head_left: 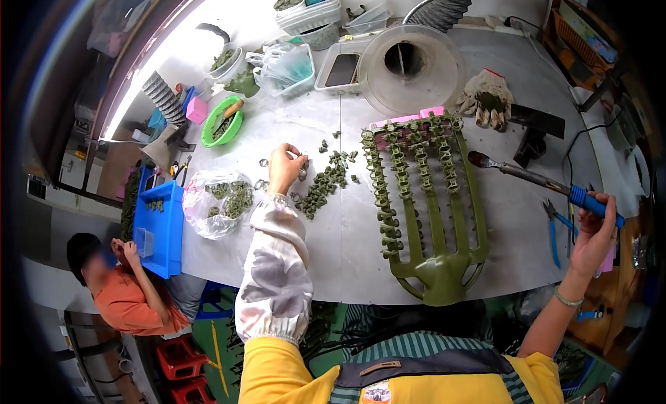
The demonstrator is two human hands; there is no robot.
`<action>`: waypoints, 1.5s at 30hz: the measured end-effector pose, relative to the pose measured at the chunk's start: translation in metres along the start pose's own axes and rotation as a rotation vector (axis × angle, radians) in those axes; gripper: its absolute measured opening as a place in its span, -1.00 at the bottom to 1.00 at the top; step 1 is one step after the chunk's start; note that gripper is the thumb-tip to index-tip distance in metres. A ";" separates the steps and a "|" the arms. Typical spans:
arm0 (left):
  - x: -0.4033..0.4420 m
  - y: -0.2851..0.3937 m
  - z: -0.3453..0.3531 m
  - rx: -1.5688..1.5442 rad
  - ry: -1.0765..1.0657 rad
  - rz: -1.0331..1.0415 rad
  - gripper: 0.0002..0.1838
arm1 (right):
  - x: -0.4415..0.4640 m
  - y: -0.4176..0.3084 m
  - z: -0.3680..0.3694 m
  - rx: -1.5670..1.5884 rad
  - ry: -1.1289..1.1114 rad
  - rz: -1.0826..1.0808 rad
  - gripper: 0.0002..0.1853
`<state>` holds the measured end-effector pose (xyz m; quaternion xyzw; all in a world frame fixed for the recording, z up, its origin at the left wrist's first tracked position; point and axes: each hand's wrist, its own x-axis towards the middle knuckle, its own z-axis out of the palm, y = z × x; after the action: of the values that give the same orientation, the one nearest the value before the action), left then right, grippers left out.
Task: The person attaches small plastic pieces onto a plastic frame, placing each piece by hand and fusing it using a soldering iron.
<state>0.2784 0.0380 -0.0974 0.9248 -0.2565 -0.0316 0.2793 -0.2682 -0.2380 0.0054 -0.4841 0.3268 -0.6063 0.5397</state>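
My left hand [283, 169] is over the grey table, its fingers curled together beside a pile of small green pieces [326, 185]; what its fingertips hold is too small to name. A few small rings [263, 163] lie just left of it. My right hand [598, 230] grips the blue handle of a soldering-type tool [541, 178], whose wide metal tip points left. Between my hands lies a green wax-like tree [435, 251] with several long bars, lined with small ring-shaped pieces along its left and upper parts. A pink block [409, 118] shows at its far end.
A clear plastic bag [208, 225] of green pieces and a green bowl [209, 130] are at left. Gloves [489, 91], a black stand [531, 148] and pliers [553, 244] are at right. A co-worker [132, 293] sits by a blue tray [175, 230]. A round transparent hood [444, 71] stands behind.
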 end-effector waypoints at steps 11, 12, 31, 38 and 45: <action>-0.027 0.028 -0.050 -0.512 -0.134 -0.015 -0.78 | -0.002 0.002 0.000 -0.018 0.045 0.029 -0.68; -0.029 0.043 -0.050 -0.596 -0.130 0.050 -0.78 | -0.002 0.002 -0.002 -0.001 0.032 0.025 -0.68; -0.080 0.297 0.062 -0.012 -0.048 1.022 -0.86 | 0.013 0.036 0.036 0.100 -0.043 0.030 -0.72; -0.075 0.298 0.069 0.032 -0.058 1.046 -0.86 | 0.013 0.042 0.038 0.085 -0.070 0.045 -0.72; -0.072 0.293 0.047 -0.139 -0.044 1.106 -0.79 | 0.013 0.027 0.012 -0.010 -0.068 -0.029 -0.69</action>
<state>0.0726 -0.1585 0.0127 0.6310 -0.7067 0.0835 0.3091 -0.2466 -0.2546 -0.0125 -0.5120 0.3042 -0.5955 0.5391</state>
